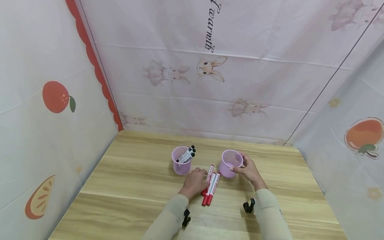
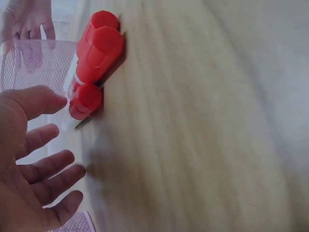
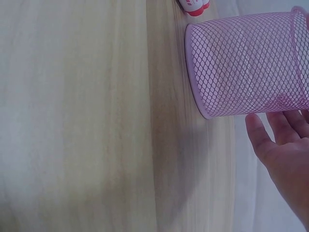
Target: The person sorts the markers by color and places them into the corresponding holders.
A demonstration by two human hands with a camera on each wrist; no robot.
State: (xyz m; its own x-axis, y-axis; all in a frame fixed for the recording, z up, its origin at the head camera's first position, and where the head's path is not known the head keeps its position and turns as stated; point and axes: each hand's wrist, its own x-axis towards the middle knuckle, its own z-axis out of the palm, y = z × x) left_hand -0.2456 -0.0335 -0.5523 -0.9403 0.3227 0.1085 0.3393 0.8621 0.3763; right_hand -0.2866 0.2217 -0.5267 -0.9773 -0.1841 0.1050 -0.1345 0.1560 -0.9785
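Three red-capped whiteboard markers (image 1: 213, 186) with white barrels lie side by side on the table. My left hand (image 1: 195, 181) is at their left, fingers loosely bent and spread. In the left wrist view, its thumb is close by the nearest red cap (image 2: 86, 100); contact is unclear. To the right of the markers stands an upright pink mesh pen holder (image 1: 225, 170) with nothing visible inside. My right hand (image 1: 249, 170) grips its right side, thumb in front and fingers behind. Part of that hand is cut off in the right wrist view.
Left of the markers, a second pink mesh pen holder (image 1: 181, 168) stands upright, with black-capped markers (image 1: 186, 155) leaning in it. Printed cloth walls (image 1: 186, 116) border the wooden table (image 1: 126, 173) at the back and sides.
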